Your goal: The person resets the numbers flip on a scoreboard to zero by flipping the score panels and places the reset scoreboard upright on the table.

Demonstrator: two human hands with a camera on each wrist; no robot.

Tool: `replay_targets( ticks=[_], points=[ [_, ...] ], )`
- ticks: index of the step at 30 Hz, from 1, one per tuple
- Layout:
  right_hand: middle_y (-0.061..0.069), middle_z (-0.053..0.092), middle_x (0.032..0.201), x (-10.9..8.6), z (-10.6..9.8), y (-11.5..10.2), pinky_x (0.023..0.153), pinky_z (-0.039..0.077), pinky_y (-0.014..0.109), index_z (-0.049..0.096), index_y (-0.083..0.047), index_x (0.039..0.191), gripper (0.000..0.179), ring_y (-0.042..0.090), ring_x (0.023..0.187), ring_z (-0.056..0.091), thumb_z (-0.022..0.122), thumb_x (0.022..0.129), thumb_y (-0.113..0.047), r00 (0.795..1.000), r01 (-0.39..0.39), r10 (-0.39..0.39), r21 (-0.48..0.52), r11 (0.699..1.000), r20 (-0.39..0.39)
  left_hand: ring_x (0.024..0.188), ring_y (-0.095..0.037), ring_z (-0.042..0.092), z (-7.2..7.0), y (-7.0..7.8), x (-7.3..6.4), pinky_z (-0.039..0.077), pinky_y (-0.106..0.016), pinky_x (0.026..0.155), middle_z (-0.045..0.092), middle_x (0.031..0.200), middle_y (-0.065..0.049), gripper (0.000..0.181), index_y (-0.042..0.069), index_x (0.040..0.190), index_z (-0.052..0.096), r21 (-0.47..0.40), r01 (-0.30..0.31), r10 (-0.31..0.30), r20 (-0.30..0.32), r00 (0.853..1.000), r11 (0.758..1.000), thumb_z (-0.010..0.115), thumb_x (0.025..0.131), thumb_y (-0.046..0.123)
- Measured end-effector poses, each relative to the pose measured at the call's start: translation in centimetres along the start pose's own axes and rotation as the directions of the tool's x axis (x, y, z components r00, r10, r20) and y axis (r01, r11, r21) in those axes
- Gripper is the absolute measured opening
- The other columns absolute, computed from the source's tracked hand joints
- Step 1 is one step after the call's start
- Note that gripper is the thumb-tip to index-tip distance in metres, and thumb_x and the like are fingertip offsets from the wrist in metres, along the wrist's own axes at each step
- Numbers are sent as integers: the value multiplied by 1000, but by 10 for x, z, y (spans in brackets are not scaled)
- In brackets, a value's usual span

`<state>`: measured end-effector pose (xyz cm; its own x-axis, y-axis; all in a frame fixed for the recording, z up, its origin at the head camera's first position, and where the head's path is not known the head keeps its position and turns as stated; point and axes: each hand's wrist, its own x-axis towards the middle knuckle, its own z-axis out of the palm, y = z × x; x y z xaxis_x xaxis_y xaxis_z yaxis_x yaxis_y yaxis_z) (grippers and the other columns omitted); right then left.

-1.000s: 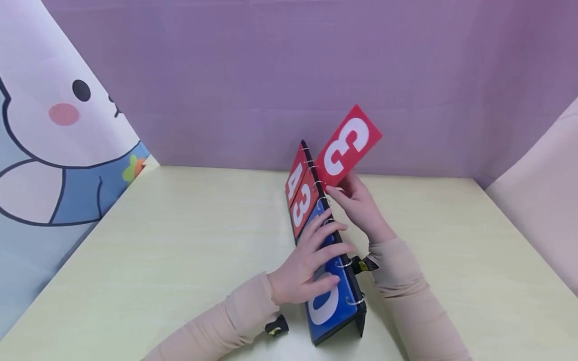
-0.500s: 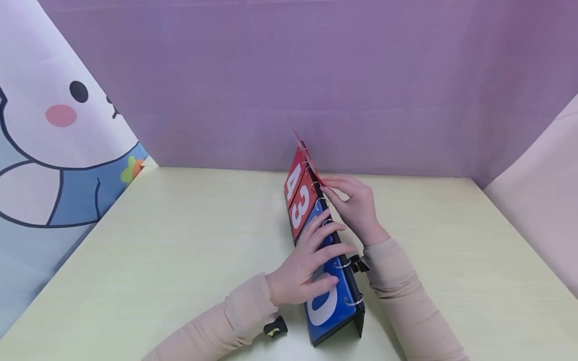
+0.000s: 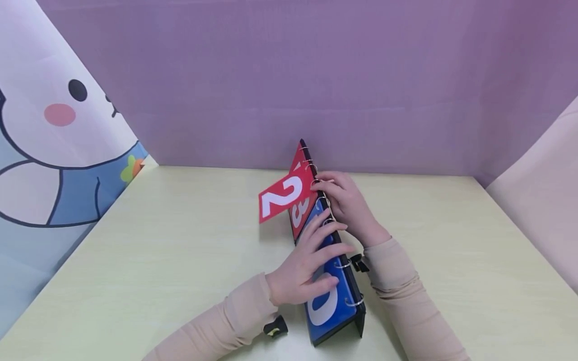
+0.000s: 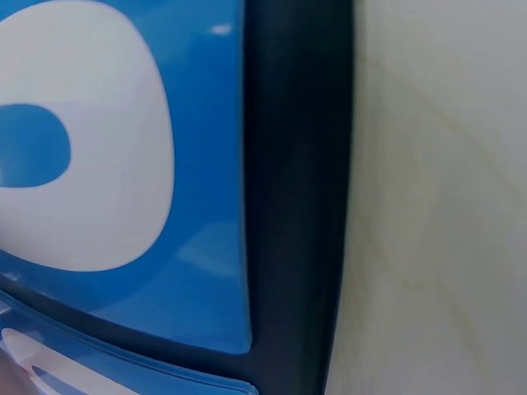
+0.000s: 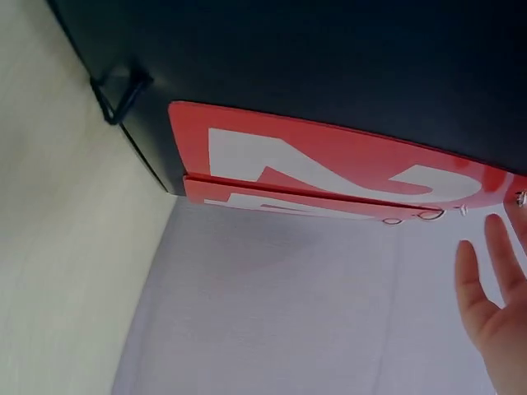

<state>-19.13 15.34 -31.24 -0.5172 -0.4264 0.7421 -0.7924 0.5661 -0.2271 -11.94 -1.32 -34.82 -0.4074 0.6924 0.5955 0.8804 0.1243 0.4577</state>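
Note:
A tabletop flip scoreboard (image 3: 358, 293) with a black frame and metal rings stands lengthwise, like a tent. One red number card (image 3: 284, 195), marked with a white 2, slants out from the rings over the left face and partly covers the red 3 card (image 3: 299, 213). My right hand (image 3: 354, 208) is behind the top edge, fingertips right at the rings by the raised card. Its fingers look extended in the right wrist view. My left hand (image 3: 300, 271) lies spread across the blue cards (image 3: 340, 308), fingers reaching over the ridge.
The scoreboard stands on a pale yellow-green table (image 3: 203, 240). A purple backdrop (image 3: 226, 90) rises close behind its far end. More red cards (image 5: 321, 164) hang on the back face, with a dark strap (image 5: 122, 99) by the base.
The red card has swung from the right side, over the rings, down to the left. My right hand has let go of it and moved slightly left. The left hand has stayed put.

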Motion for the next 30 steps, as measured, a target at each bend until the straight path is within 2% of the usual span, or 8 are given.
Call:
replay_targets(
  ticks=[6, 10, 12, 15, 18, 20, 26, 30],
  points=[
    [22, 51, 127, 0, 0, -2, 94, 45, 54, 59, 0, 106, 29, 40, 118, 45, 63, 81, 13, 995, -13, 5, 78, 997, 99, 145, -32, 2, 1, 0, 1, 11, -57, 115, 27, 149, -9, 54, 18, 133, 43, 11, -18, 18, -10, 1000, 1000, 22, 97, 53],
    [23, 40, 137, -4, -2, 3, 95, 47, 52, 52, 3, 123, 35, 38, 119, 46, 51, 89, 12, 968, -245, 216, 273, 930, 132, 145, -33, 3, 1, 0, 1, 10, -57, 116, 27, 149, -10, 55, 17, 132, 44, 25, -33, 33, -21, 999, 999, 21, 97, 53],
    [21, 38, 139, -9, -4, 10, 96, 47, 47, 45, 1, 131, 38, 34, 119, 49, 48, 94, 5, 912, -410, 376, 411, 814, 163, 145, -33, 3, 1, 0, 2, 10, -57, 116, 28, 148, -10, 55, 17, 131, 44, 33, -40, 41, -25, 999, 999, 21, 97, 54],
    [15, 37, 141, -19, -4, 27, 101, 45, 39, 38, -5, 137, 39, 29, 119, 48, 45, 98, -6, 788, -584, 559, 599, 548, 258, 145, -32, 3, 0, 0, 3, 11, -57, 116, 28, 148, -10, 55, 19, 131, 44, 46, -45, 46, -25, 999, 998, 20, 97, 54],
    [15, 32, 142, -34, 0, 46, 104, 43, 33, 34, -10, 137, 37, 31, 127, 41, 40, 101, -11, 671, -669, 619, 694, 268, 408, 146, -32, 3, 0, -1, 4, 10, -57, 115, 28, 149, -9, 55, 18, 132, 44, 49, -46, 47, -20, 999, 998, 20, 97, 54],
    [18, 25, 144, -44, 2, 57, 104, 42, 32, 30, -9, 139, 38, 33, 131, 36, 36, 102, -13, 629, -691, 600, 710, 140, 494, 145, -33, 4, 0, -1, 3, 10, -58, 115, 28, 149, -10, 56, 18, 131, 44, 51, -48, 49, -19, 999, 998, 20, 97, 54],
    [23, 18, 151, -65, 7, 70, 97, 45, 26, 23, -5, 145, 47, 19, 124, 45, 35, 103, -23, 561, -759, 518, 651, 10, 646, 146, -33, 3, 1, -1, 1, 10, -58, 115, 27, 150, -10, 57, 16, 131, 44, 46, -51, 52, -21, 998, 998, 20, 97, 54],
    [15, 24, 150, -71, 9, 71, 101, 40, 30, 17, -7, 148, 52, 20, 128, 41, 36, 103, -24, 552, -746, 481, 662, -80, 681, 146, -33, 3, 1, -2, 2, 9, -58, 116, 27, 150, -10, 56, 17, 131, 44, 53, -57, 58, -21, 998, 997, 20, 97, 54]
  ],
)
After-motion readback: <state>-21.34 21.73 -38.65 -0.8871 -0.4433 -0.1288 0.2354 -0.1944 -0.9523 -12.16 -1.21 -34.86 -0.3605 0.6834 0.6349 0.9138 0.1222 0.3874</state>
